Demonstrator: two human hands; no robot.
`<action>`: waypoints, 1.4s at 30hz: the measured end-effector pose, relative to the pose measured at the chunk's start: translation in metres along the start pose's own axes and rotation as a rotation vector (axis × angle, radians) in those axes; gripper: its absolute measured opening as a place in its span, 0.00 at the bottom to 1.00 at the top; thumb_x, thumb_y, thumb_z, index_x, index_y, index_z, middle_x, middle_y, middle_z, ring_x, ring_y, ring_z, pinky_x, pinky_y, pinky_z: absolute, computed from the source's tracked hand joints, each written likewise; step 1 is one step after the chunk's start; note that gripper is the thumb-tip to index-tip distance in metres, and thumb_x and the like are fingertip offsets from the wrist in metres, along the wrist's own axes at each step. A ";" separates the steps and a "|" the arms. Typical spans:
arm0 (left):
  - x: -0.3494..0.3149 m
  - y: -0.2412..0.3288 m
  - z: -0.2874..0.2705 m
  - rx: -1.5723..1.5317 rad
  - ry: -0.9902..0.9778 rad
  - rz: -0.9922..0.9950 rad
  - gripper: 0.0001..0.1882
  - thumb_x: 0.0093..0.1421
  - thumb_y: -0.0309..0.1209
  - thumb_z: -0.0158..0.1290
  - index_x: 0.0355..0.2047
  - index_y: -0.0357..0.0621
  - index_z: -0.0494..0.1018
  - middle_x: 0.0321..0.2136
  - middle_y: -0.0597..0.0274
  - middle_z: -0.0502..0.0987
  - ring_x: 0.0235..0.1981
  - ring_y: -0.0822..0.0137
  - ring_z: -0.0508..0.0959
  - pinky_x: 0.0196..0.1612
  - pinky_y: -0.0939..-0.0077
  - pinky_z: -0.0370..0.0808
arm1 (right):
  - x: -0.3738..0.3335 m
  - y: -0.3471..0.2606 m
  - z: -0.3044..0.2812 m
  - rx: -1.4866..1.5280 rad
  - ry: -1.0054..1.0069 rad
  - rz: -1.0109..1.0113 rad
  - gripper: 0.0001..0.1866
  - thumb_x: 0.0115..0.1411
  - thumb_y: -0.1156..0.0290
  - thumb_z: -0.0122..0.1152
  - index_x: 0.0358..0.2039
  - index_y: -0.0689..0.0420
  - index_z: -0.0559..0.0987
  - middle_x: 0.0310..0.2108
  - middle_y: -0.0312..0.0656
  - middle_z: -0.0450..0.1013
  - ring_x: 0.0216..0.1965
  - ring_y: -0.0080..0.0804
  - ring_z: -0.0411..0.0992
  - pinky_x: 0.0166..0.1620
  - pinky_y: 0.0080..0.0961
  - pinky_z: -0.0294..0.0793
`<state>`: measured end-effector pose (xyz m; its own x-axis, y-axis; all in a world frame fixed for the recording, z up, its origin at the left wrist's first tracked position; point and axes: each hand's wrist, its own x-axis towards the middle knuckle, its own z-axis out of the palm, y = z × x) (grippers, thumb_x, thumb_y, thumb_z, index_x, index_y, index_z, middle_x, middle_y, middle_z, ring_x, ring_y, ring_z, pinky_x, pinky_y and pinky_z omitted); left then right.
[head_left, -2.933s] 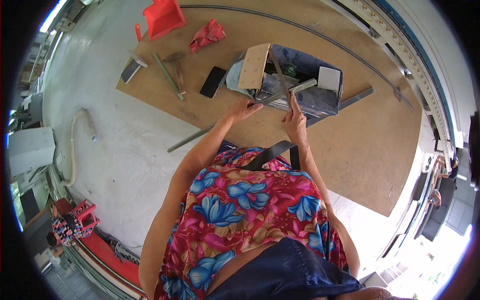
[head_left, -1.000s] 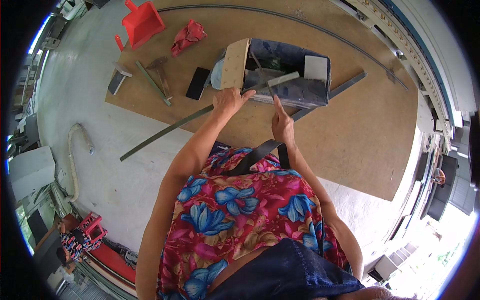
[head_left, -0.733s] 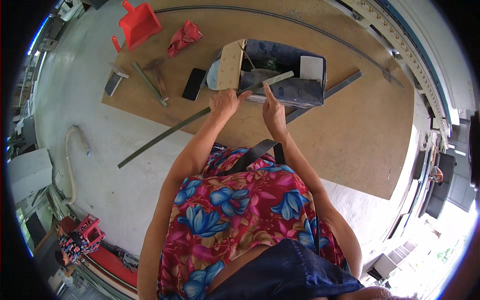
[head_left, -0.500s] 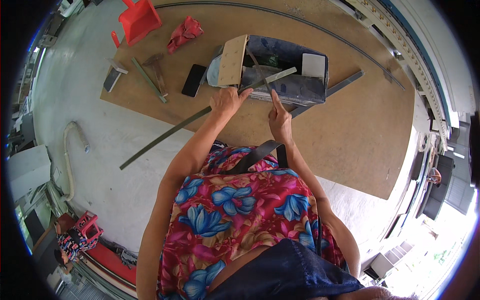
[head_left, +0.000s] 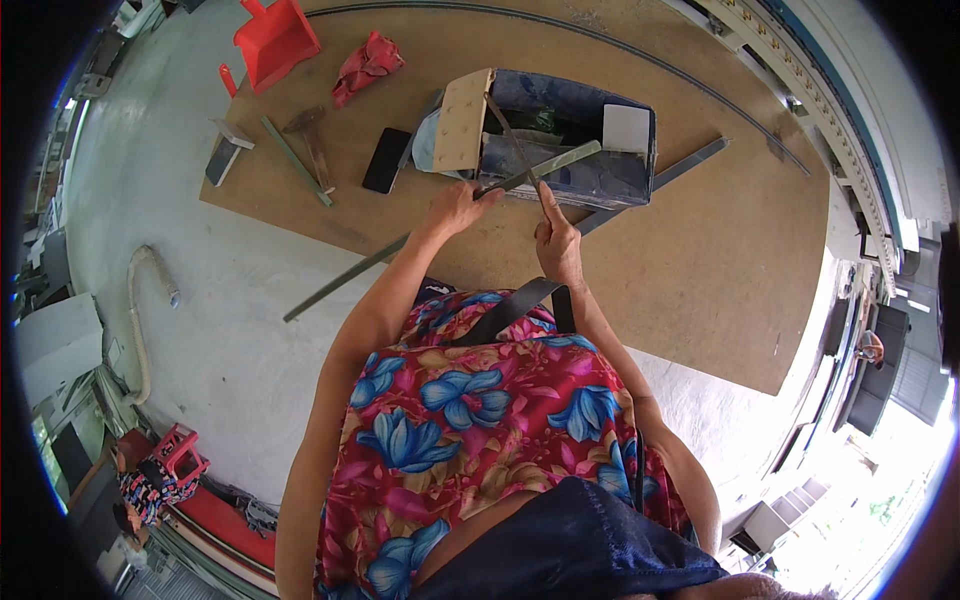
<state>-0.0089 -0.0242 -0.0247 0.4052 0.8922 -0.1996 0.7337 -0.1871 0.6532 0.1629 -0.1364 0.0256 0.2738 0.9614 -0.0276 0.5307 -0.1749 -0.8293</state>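
My left hand (head_left: 462, 207) is closed round a long grey-green metal strip (head_left: 350, 276). The strip slants from above the floor at lower left up to the front of an open dark box (head_left: 640, 178). In my right hand (head_left: 558, 247) is a slim dark file (head_left: 510, 132), its index finger stretched along the tool. The file crosses the strip close to the strip's upper end, seemingly touching it, and its far tip points toward the box's tan flap (head_left: 462, 125). Both hands are over the near edge of a brown board table (head_left: 700, 290).
On the table's left lie a black phone (head_left: 387, 160), a hammer (head_left: 312, 150), a short green strip (head_left: 292, 158), a red cloth (head_left: 367, 68) and a red dustpan (head_left: 277, 45). A dark flat bar (head_left: 690, 163) rests beside the box. A thin curved rail (head_left: 600, 40) runs along the back.
The strip has shifted up and to the right, with its lower end now nearer my left arm. The file has tilted and moved slightly left across it. Both hands keep their hold.
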 end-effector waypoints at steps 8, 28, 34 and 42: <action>0.001 0.017 -0.003 0.028 -0.001 -0.056 0.34 0.53 0.63 0.46 0.30 0.41 0.79 0.25 0.42 0.78 0.32 0.44 0.78 0.34 0.56 0.75 | 0.008 -0.005 -0.003 0.005 0.021 -0.015 0.30 0.54 0.82 0.44 0.60 0.53 0.62 0.29 0.62 0.70 0.27 0.47 0.74 0.34 0.32 0.72; 0.002 0.036 -0.021 0.204 -0.047 -0.056 0.38 0.55 0.64 0.43 0.29 0.34 0.77 0.27 0.39 0.77 0.34 0.45 0.78 0.37 0.55 0.75 | 0.008 -0.002 0.000 -0.038 -0.005 -0.072 0.33 0.52 0.84 0.45 0.61 0.51 0.61 0.26 0.62 0.69 0.24 0.54 0.72 0.31 0.39 0.70; 0.000 0.040 -0.020 0.341 0.006 -0.021 0.36 0.55 0.63 0.44 0.26 0.36 0.77 0.26 0.42 0.78 0.33 0.48 0.79 0.33 0.58 0.76 | 0.033 -0.008 0.005 -0.040 0.038 -0.122 0.32 0.53 0.84 0.44 0.60 0.53 0.62 0.30 0.63 0.71 0.30 0.57 0.73 0.32 0.41 0.70; 0.003 0.037 -0.021 0.328 0.015 0.016 0.35 0.55 0.63 0.43 0.25 0.38 0.76 0.23 0.46 0.78 0.30 0.48 0.80 0.30 0.59 0.76 | 0.003 0.012 0.008 -0.008 0.104 -0.134 0.29 0.54 0.84 0.43 0.59 0.55 0.63 0.35 0.63 0.71 0.35 0.58 0.72 0.35 0.38 0.73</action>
<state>0.0082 -0.0199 0.0141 0.4113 0.8938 -0.1786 0.8649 -0.3209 0.3859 0.1640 -0.1336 0.0106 0.2815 0.9490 0.1416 0.5745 -0.0486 -0.8170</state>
